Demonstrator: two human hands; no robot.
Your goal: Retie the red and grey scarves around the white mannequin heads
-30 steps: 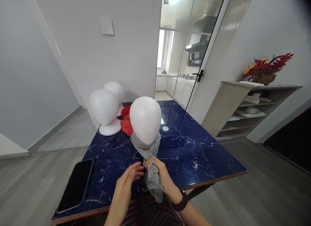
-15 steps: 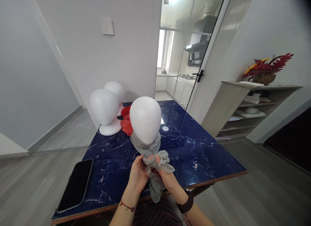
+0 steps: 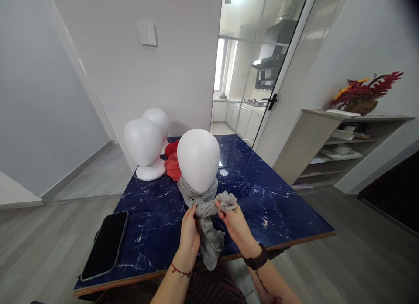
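Since half a second ago, the right hand [image 3: 234, 219] has drawn away to the right, and one scarf end now stretches sideways from the knot area. I see both hands apart from each other yet clamped on the same gray scarf [image 3: 210, 232]: the right grips a bunched, ruffled end, while the left hand [image 3: 190, 234] pinches beside the crossing. It looks thin and crinkled, wound around the base of the white foam head [image 3: 198, 160], its other tail hanging down toward the table's front edge. Just behind to the left I have red cloth [image 3: 173, 166], then two more white heads [image 3: 147, 140]. Near the left edge lies a black-screened phone [image 3: 105, 245]. My widest stretch of blue marbled table [image 3: 278, 203] runs right of the head, past a small white disc [image 3: 224, 172], out to the brown-edged corner.
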